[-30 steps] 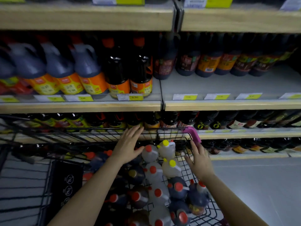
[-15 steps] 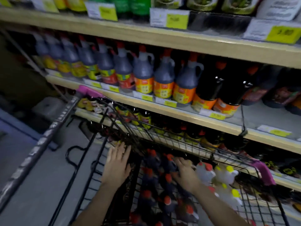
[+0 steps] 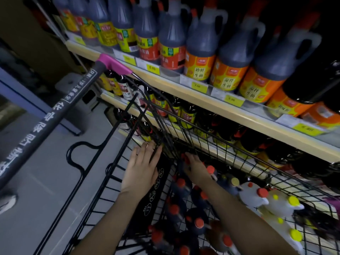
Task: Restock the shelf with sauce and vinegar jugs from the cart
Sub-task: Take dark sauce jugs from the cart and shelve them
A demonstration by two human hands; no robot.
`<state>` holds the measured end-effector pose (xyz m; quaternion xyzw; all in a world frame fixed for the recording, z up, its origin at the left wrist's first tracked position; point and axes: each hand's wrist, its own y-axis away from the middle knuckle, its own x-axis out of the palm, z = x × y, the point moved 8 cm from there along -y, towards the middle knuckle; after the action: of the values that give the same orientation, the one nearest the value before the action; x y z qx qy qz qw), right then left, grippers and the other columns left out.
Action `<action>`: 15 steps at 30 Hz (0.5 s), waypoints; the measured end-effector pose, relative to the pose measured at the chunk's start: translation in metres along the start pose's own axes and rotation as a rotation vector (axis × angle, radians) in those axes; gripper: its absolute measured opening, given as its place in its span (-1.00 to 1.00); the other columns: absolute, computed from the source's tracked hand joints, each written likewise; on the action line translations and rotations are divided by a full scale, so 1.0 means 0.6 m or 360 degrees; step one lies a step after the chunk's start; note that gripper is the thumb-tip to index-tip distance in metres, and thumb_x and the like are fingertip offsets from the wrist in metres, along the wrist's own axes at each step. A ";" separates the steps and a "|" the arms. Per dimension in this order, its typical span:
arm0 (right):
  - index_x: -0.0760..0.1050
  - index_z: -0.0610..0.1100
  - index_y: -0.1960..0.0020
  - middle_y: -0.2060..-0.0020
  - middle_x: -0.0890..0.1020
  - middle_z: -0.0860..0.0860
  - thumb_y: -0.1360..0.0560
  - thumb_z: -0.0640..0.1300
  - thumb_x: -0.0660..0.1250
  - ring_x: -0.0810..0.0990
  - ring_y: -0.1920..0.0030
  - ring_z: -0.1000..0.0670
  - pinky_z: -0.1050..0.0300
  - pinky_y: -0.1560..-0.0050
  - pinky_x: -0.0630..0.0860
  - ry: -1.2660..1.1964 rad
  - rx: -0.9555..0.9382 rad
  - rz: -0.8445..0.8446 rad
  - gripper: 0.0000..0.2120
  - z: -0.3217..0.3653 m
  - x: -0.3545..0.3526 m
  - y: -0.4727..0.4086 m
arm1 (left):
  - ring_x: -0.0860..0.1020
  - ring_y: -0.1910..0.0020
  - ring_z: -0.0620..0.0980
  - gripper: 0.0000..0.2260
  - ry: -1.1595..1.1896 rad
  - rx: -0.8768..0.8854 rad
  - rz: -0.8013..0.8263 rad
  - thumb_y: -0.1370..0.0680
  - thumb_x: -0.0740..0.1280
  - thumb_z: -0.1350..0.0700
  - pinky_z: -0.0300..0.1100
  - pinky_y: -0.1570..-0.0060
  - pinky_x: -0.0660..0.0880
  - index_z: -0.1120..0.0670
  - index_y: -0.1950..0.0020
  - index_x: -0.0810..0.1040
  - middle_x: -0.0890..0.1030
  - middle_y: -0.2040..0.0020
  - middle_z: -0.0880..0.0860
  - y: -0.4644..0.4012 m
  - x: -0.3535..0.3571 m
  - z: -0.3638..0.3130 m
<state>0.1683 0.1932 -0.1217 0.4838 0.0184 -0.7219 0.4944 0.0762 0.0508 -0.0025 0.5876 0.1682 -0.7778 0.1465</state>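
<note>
Left hand point(image 3: 141, 170) flat, fingers straight, resting on black wire cart point(image 3: 230, 144) seat flap, right hand point(image 3: 195, 167) reaching among dark red-capped jugs point(image 3: 181, 186) inside cart, grip not discernible, white jugs point(image 3: 253, 196) at right, stocked shelf point(image 3: 230, 109) far side.

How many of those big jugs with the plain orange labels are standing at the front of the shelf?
3 in a row along the front edge: left orange-label jug, middle orange-label jug, right orange-label jug. Others may stand hidden behind them, and the darker bottles further right differ.
</note>
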 end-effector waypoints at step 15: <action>0.12 -0.05 -0.38 -0.07 0.53 -0.19 -0.45 -0.41 0.20 0.57 0.03 -0.24 -0.07 0.16 0.50 0.0348 -0.0059 -0.0030 -0.41 0.013 0.007 -0.036 | 0.38 -0.33 0.18 -0.35 -0.0086 0.0037 -0.0040 -0.38 0.41 -0.09 0.15 -0.34 0.12 0.10 -0.41 0.35 0.42 -0.36 0.19 -0.017 0.021 0.036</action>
<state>0.1474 0.1975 -0.1302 0.5501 0.0901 -0.6690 0.4916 0.0496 0.0502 -0.0083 0.5658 0.1626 -0.7971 0.1344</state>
